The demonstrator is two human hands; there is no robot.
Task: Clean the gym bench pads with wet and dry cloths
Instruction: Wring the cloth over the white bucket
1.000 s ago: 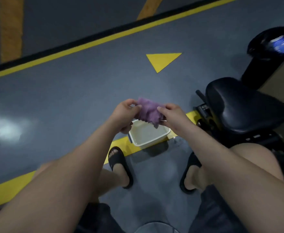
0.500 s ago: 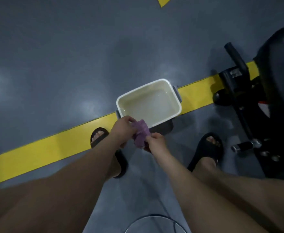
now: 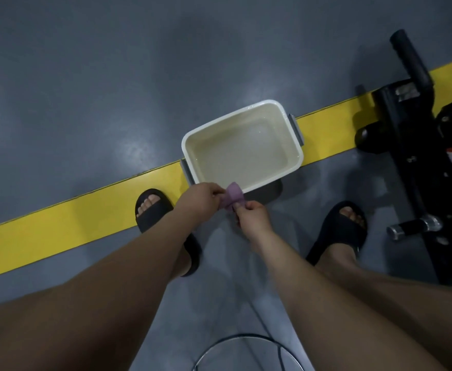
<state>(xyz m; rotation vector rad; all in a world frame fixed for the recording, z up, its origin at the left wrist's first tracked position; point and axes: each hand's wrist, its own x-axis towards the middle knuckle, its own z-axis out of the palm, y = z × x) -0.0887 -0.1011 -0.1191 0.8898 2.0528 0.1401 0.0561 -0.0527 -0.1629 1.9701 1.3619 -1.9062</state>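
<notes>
A small purple cloth (image 3: 234, 197) is bunched between both hands, just above the near rim of a white rectangular basin (image 3: 190, 135) that stands on the floor with water in it. My left hand (image 3: 200, 199) pinches the cloth's left end. My right hand (image 3: 250, 216) pinches its lower right end. Only the black metal base and frame of the gym bench (image 3: 406, 124) show at the right edge; its pads are out of view.
The basin straddles a yellow floor stripe (image 3: 72, 223) on the grey floor. My feet in black slides (image 3: 152, 210) (image 3: 345, 226) flank the hands. A chrome-ended bench foot (image 3: 417, 226) lies right of my right foot. A metal ring (image 3: 235, 341) curves at the bottom edge.
My head tipped down, so the bench seat left the view. Both hands lowered the cloth from chest height to the near rim of the basin, bunching it smaller.
</notes>
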